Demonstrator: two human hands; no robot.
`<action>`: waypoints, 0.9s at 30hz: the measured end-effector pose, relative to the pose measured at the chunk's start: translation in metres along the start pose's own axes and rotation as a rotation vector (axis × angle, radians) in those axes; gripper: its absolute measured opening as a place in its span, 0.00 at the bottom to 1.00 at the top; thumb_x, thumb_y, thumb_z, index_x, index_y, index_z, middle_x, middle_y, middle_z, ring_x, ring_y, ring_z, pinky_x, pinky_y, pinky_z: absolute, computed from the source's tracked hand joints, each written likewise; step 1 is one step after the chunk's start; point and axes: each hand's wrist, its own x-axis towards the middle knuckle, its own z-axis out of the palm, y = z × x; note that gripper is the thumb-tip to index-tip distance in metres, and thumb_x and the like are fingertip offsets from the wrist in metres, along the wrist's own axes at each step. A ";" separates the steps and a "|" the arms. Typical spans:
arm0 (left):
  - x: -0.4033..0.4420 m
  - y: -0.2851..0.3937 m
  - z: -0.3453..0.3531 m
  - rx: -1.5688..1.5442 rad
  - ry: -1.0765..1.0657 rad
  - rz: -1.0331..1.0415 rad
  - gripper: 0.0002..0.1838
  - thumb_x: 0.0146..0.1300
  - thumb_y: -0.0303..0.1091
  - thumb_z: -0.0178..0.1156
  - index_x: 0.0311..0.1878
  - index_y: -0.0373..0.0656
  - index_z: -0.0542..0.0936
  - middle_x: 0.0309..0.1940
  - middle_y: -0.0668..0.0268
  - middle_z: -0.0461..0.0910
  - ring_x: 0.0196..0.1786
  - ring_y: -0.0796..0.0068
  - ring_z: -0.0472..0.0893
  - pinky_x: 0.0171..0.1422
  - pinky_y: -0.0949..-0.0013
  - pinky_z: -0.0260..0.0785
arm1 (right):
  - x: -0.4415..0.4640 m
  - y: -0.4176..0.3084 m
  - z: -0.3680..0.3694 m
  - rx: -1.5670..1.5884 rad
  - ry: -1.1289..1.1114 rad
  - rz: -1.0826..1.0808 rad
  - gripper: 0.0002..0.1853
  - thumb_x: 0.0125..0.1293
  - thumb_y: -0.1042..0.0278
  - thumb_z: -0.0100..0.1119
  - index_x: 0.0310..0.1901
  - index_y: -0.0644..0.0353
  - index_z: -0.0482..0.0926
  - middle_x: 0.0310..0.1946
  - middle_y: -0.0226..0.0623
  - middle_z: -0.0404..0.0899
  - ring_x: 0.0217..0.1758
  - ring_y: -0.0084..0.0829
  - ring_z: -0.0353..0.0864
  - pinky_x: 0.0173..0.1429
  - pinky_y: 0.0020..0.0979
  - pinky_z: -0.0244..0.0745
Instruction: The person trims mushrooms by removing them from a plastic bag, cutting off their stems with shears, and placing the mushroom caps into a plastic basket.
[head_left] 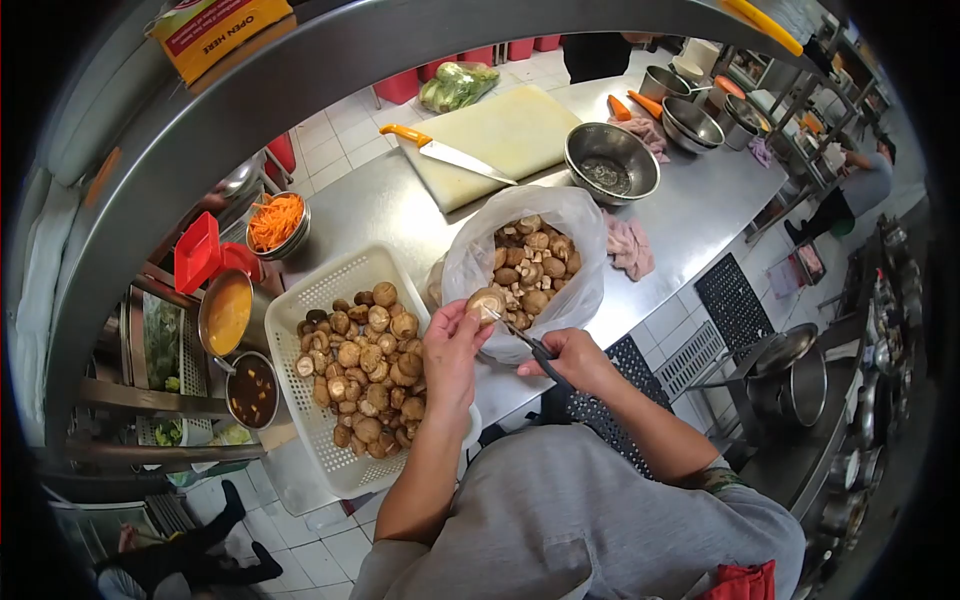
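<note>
Between the fingers of my left hand (452,345) is a brown mushroom (486,304), its pale underside showing. Black-handled scissors (540,357) are in my right hand (575,362), their blades touching the mushroom at its stem side. Just beyond my hands stands an open clear plastic bag (470,228) of mushrooms with stems. To the left, a white perforated basket (298,432) holds many mushrooms, several of them cap side up.
A knife (450,153) lies on the cutting board (530,125). Around them are a metal bowl (612,163), a pink cloth (628,246), shredded carrots (275,221) and sauce containers (252,390). Two people are at far right (862,185) and lower left (190,555).
</note>
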 end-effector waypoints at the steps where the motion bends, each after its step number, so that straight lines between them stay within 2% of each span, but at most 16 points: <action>1: -0.003 0.003 -0.002 0.008 -0.001 -0.001 0.14 0.75 0.30 0.60 0.59 0.35 0.76 0.49 0.62 0.82 0.48 0.75 0.83 0.55 0.71 0.79 | 0.000 0.004 -0.001 -0.006 -0.013 -0.004 0.30 0.55 0.41 0.80 0.26 0.64 0.79 0.17 0.32 0.73 0.22 0.25 0.68 0.30 0.35 0.67; 4: -0.016 0.047 -0.023 0.238 0.258 0.203 0.15 0.75 0.31 0.60 0.60 0.35 0.76 0.50 0.60 0.82 0.50 0.72 0.84 0.55 0.70 0.79 | -0.006 0.035 -0.008 0.113 -0.112 -0.024 0.27 0.57 0.44 0.80 0.26 0.62 0.80 0.17 0.28 0.75 0.22 0.22 0.69 0.28 0.31 0.65; 5: -0.014 0.056 -0.039 0.282 0.339 0.291 0.12 0.74 0.27 0.60 0.57 0.34 0.79 0.51 0.61 0.83 0.50 0.73 0.84 0.53 0.73 0.80 | -0.012 0.038 -0.015 0.174 -0.113 0.008 0.26 0.58 0.45 0.79 0.26 0.62 0.80 0.18 0.28 0.75 0.21 0.21 0.70 0.27 0.30 0.65; 6: -0.007 0.055 -0.067 0.384 0.380 0.395 0.14 0.72 0.28 0.62 0.57 0.34 0.80 0.51 0.59 0.83 0.52 0.67 0.84 0.52 0.69 0.79 | -0.019 0.038 -0.021 0.236 -0.116 0.041 0.25 0.59 0.45 0.79 0.26 0.62 0.80 0.18 0.27 0.76 0.21 0.20 0.70 0.27 0.28 0.64; 9: 0.003 0.057 -0.085 1.384 0.554 0.948 0.14 0.71 0.30 0.64 0.56 0.36 0.82 0.50 0.55 0.82 0.53 0.61 0.83 0.55 0.63 0.78 | -0.025 0.057 -0.024 0.327 -0.101 0.086 0.24 0.61 0.46 0.77 0.28 0.61 0.81 0.19 0.26 0.76 0.22 0.18 0.73 0.25 0.24 0.63; 10: 0.009 0.051 -0.067 1.080 0.370 0.834 0.13 0.70 0.32 0.65 0.53 0.37 0.83 0.49 0.55 0.82 0.52 0.59 0.83 0.59 0.57 0.76 | -0.023 0.059 -0.025 0.318 -0.093 0.087 0.24 0.61 0.47 0.77 0.29 0.61 0.81 0.19 0.26 0.76 0.21 0.18 0.72 0.25 0.24 0.63; 12: 0.022 0.029 -0.025 0.800 0.078 0.546 0.12 0.68 0.32 0.66 0.51 0.39 0.85 0.50 0.57 0.83 0.51 0.60 0.83 0.60 0.58 0.75 | -0.022 0.051 -0.028 0.317 -0.073 0.091 0.23 0.61 0.47 0.77 0.29 0.61 0.81 0.20 0.25 0.76 0.22 0.17 0.71 0.26 0.25 0.63; 14: 0.049 -0.004 0.015 0.960 -0.159 0.513 0.11 0.67 0.33 0.66 0.50 0.41 0.86 0.50 0.57 0.83 0.50 0.56 0.84 0.57 0.57 0.76 | -0.019 0.037 -0.028 0.260 -0.038 0.074 0.19 0.64 0.53 0.76 0.31 0.61 0.80 0.21 0.23 0.76 0.23 0.16 0.71 0.28 0.23 0.64; 15: 0.064 -0.025 0.030 1.057 -0.200 0.593 0.10 0.66 0.32 0.66 0.49 0.42 0.86 0.49 0.57 0.82 0.50 0.54 0.83 0.57 0.57 0.76 | -0.018 0.033 -0.030 0.230 -0.019 0.064 0.18 0.65 0.56 0.76 0.33 0.61 0.80 0.22 0.22 0.76 0.24 0.15 0.71 0.28 0.21 0.64; 18: 0.096 -0.057 0.048 1.297 -0.271 0.860 0.09 0.63 0.30 0.63 0.46 0.44 0.86 0.46 0.57 0.80 0.51 0.53 0.80 0.57 0.54 0.75 | -0.014 0.047 -0.030 0.177 0.017 0.015 0.18 0.65 0.56 0.76 0.33 0.62 0.80 0.22 0.22 0.76 0.25 0.15 0.71 0.30 0.22 0.65; 19: 0.102 -0.062 0.053 1.368 -0.290 0.953 0.09 0.62 0.30 0.63 0.45 0.44 0.86 0.46 0.57 0.79 0.52 0.53 0.80 0.57 0.53 0.74 | -0.018 0.050 -0.032 0.222 0.041 0.019 0.19 0.64 0.53 0.76 0.32 0.62 0.80 0.22 0.23 0.75 0.25 0.15 0.71 0.30 0.23 0.65; 20: 0.106 -0.065 0.053 1.392 -0.326 0.854 0.08 0.61 0.29 0.62 0.43 0.45 0.85 0.47 0.58 0.77 0.54 0.53 0.77 0.58 0.53 0.73 | -0.024 0.051 -0.034 0.271 0.066 0.023 0.21 0.63 0.50 0.76 0.31 0.61 0.80 0.22 0.23 0.75 0.25 0.16 0.70 0.29 0.24 0.65; 21: 0.105 -0.063 0.054 1.405 -0.337 0.871 0.08 0.60 0.29 0.62 0.43 0.46 0.85 0.48 0.58 0.77 0.54 0.53 0.77 0.58 0.53 0.73 | -0.029 0.053 -0.033 0.324 0.089 0.029 0.23 0.62 0.47 0.77 0.30 0.60 0.80 0.21 0.23 0.75 0.25 0.16 0.69 0.29 0.25 0.65; 27: 0.100 -0.053 0.053 1.507 -0.450 0.960 0.13 0.57 0.29 0.66 0.47 0.49 0.84 0.54 0.60 0.76 0.58 0.54 0.75 0.61 0.51 0.70 | -0.039 0.073 -0.034 0.321 0.152 0.099 0.23 0.61 0.48 0.77 0.30 0.61 0.80 0.21 0.23 0.74 0.26 0.17 0.68 0.29 0.26 0.65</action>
